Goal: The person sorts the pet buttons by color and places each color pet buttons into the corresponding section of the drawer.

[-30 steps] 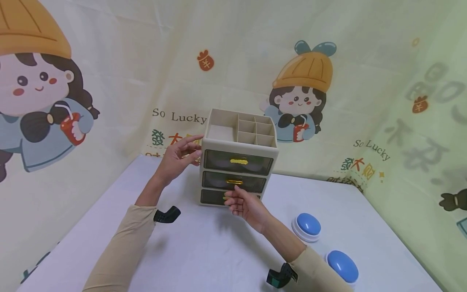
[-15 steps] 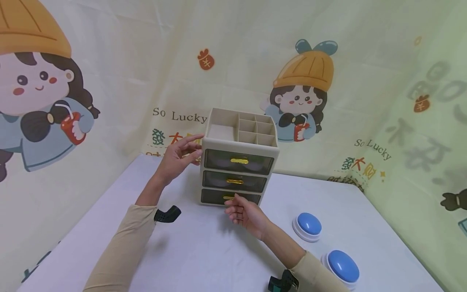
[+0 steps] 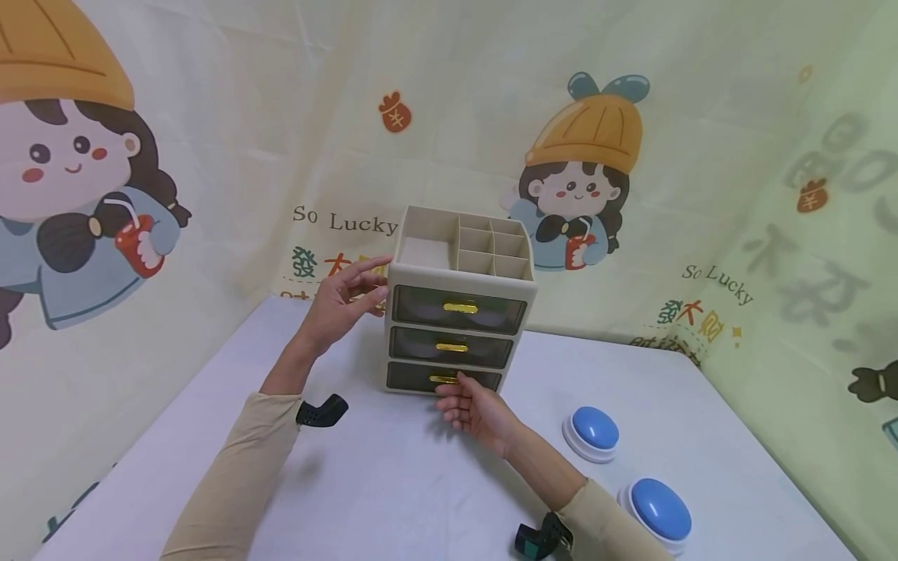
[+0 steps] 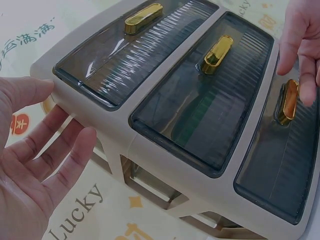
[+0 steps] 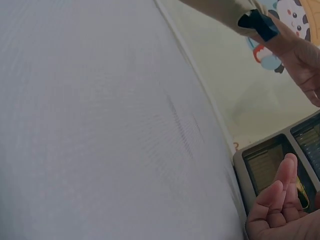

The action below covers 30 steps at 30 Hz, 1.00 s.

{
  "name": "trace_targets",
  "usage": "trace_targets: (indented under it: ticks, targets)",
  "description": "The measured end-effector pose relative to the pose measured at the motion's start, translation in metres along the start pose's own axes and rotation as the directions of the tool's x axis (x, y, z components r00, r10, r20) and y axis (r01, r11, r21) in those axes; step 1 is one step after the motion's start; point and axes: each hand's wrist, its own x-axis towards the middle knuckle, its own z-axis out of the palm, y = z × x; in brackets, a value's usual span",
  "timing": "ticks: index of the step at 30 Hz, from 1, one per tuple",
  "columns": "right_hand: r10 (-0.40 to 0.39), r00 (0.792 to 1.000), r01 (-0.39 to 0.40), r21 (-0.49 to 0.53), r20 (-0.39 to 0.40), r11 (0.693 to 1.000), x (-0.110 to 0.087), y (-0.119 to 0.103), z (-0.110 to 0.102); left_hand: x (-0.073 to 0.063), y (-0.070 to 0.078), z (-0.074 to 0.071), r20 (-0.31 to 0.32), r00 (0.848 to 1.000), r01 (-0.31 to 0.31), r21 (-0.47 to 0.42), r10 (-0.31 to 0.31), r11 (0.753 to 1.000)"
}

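A cream desktop organizer (image 3: pixel 459 279) stands on the table with its three dark see-through drawers pushed in, each with a gold handle. My left hand (image 3: pixel 345 305) steadies its upper left side; in the left wrist view the thumb touches the front corner and the other fingers lie along the side. Low at the front, my right hand (image 3: pixel 484 413) is at the bottom drawer (image 3: pixel 407 377). Its fingertips are right at that drawer's gold handle (image 4: pixel 289 102), fingers slightly bent and not wrapped round it in the left wrist view.
Two blue push buttons (image 3: pixel 595 428) on white bases sit to the right on the white-covered table (image 3: pixel 379 483), near my right forearm. Behind the organizer hangs a printed cloth (image 3: pixel 449 117) with cartoon figures. A black wrist camera mount (image 3: pixel 323 411) sits on my left sleeve.
My right hand has moved down slightly from just under the middle drawer's handle to beside the bottom drawer's handle, leaving that handle more visible. My left hand and the organizer stay put.
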Motion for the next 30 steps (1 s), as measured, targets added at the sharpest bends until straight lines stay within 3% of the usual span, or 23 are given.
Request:
trace_targets:
  ticks: [15,30]
  targets:
    - [0.000,0.999,-0.001,-0.021,-0.043,1.000,0.005,0.002,-0.002,0.000,-0.002,0.001,-0.001,1.000,-0.012,0.003,0.012,1.000]
    - [0.022,0.999,-0.026,-0.086,-0.048,0.996,-0.015,0.004,0.004,0.000,-0.002,0.000,0.003,1.000,-0.017,-0.015,0.017,1.000]
